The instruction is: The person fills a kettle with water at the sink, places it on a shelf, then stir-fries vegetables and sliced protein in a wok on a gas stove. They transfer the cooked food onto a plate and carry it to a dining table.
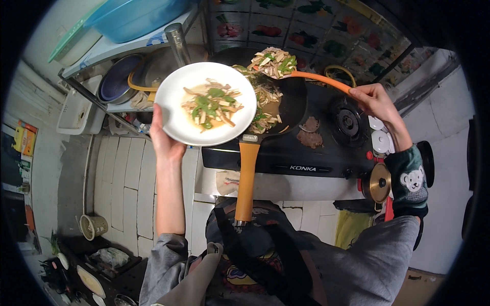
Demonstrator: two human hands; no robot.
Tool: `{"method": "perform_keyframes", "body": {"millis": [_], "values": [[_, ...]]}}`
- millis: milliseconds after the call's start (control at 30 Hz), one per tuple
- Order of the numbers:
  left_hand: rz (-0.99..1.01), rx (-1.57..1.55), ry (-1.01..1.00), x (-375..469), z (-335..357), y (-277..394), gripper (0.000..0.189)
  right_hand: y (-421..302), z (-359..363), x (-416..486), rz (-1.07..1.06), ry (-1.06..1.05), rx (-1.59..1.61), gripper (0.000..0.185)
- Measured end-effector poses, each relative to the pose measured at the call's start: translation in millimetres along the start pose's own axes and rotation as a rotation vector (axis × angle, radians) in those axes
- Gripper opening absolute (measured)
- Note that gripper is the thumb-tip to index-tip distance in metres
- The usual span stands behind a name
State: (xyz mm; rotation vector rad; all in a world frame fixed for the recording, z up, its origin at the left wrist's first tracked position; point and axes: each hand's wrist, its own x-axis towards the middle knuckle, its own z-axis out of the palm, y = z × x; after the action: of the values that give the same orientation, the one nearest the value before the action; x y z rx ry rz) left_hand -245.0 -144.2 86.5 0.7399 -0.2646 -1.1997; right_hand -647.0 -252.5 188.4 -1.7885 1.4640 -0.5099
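Observation:
My left hand (pixel 166 139) grips the left rim of a round white plate (pixel 174 86). On the plate lies a small heap of stir-fry (pixel 212 107), green pepper with pale strips, in brownish sauce. My right hand (pixel 373 100) holds the orange handle of a cooking spatula (pixel 321 78). A mound of the same food (pixel 273 61) rests on the spatula's head, above the far side of a dark frying pan (pixel 296 109). More of it (pixel 266 103) sits in the pan, partly hidden behind the plate. The pan's orange-brown handle (pixel 245 179) points towards my body.
The pan stands on a black KONKA gas stove (pixel 264 157), with a bare burner (pixel 348 120) at right. Small lidded pots (pixel 377 183) stand beyond it. A metal rack (pixel 115 116) at left carries basins (pixel 134 19). A folded cloth (pixel 228 181) lies on the counter's front edge.

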Motion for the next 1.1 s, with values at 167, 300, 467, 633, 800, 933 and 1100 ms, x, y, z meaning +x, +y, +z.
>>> {"method": "perform_keyframes", "body": {"millis": [167,300,467,633,800,933,1100], "values": [[-0.043,0.027,-0.027,16.6,21.7,-29.1,0.058,-36.2,-8.1,-19.8,-0.101,-0.026,-0.067,0.025],[-0.132,-0.077,-0.071,26.6,35.0,-43.6,0.059,-62.1,8.3,-31.2,-0.168,-0.037,-0.158,0.027],[-0.127,-0.076,-0.172,30.7,39.7,-49.5,0.059,-83.2,31.0,-48.9,-0.349,0.144,-0.483,0.028],[-0.163,-0.138,-0.19,29.5,33.5,-43.6,0.058,-84.8,37.7,-56.9,-0.545,0.356,-0.691,0.025],[-0.164,-0.144,-0.209,32.7,29.3,-40.5,0.058,-81.9,43.0,-52.2,-0.619,0.473,-0.968,0.023],[-0.065,-0.061,-0.189,30.0,23.4,-32.4,0.059,-88.1,35.4,-44.6,-0.57,0.538,-0.926,0.022],[-0.035,-0.105,-0.116,5.7,-3.5,0.8,0.061,-97.1,18.4,-10.0,-0.406,0.401,-1.087,0.026]]}}
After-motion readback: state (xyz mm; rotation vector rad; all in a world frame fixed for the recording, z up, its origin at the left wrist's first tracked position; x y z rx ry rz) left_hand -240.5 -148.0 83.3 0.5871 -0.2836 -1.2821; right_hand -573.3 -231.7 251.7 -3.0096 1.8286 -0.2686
